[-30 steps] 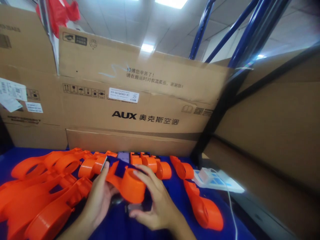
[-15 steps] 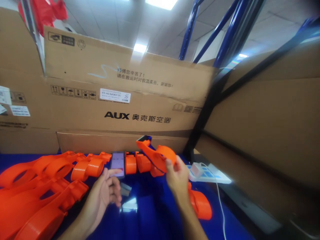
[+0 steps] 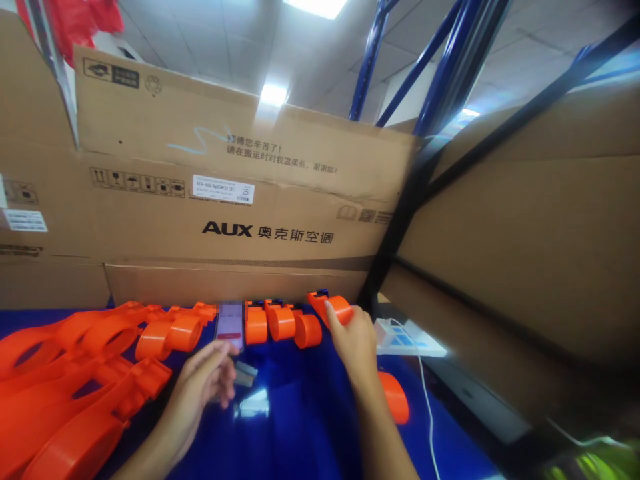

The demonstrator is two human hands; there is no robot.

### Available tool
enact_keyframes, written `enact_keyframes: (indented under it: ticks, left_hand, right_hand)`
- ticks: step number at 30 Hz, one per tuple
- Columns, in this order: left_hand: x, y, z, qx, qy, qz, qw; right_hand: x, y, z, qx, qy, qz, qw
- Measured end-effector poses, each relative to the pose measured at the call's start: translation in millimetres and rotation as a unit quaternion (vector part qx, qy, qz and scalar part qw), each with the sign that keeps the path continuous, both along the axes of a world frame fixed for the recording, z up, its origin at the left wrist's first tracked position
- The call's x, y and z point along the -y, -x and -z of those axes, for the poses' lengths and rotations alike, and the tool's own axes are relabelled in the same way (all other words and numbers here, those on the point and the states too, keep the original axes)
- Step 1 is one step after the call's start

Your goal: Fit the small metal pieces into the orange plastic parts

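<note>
My right hand [image 3: 353, 337] pinches an orange tape dispenser [image 3: 341, 309] by its broad ring, at the right end of the back row on the blue tabletop [image 3: 280, 420]. Its narrow head is dark-tipped and points up and left. Several similar dispensers [image 3: 282, 323] stand just left of it. My left hand [image 3: 210, 370] is open, fingers loosely bent and holding nothing visible, close to the lower edge of a phone [image 3: 230, 327]. A small grey piece [image 3: 245, 374] lies beside its fingers. Another orange ring [image 3: 394, 398] is partly hidden behind my right forearm.
Many orange dispensers [image 3: 75, 433] crowd the left side. An AUX cardboard box [image 3: 270, 207] walls off the back. A black rack post [image 3: 395, 233] rises at right, near a white power strip [image 3: 413, 339] with a charger and cable [image 3: 425, 400].
My right hand has lowered the orange tape dispenser from mid-air to the right end of the back row. My left hand has drawn slightly down and left, its fingers more bent.
</note>
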State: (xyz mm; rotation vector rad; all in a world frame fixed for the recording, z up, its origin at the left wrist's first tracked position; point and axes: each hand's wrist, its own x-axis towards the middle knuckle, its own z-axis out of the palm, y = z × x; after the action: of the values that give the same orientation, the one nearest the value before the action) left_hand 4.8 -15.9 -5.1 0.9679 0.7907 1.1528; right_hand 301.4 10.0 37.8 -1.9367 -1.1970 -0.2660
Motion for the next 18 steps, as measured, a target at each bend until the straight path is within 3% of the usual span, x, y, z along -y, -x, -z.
enact_keyframes:
  ticks: [5,11,15,18]
  left_hand:
    - [0.8,-1.1,-0.1,-0.017,-0.007,0.003,1.0]
    - [0.5,-1.1,-0.6,-0.005,-0.012,0.001,1.0]
    - [-1.8,-0.9,0.5,-0.006,-0.016,0.004,1.0]
    - [-3.1,-1.3,1.1,-0.023,-0.025,0.012,0.999]
  right_hand:
    - [-7.7,-1.4,10.8,0.05,0.085,0.013,0.995]
    - [-12.5,-1.7,17.3,0.023,0.117,-0.025,0.993]
    - [-10.1,4.5,14.5,0.043,0.144,-0.033,0.988]
    - [-1.5,10.4,4.2,0.064,0.138,0.001,0.988]
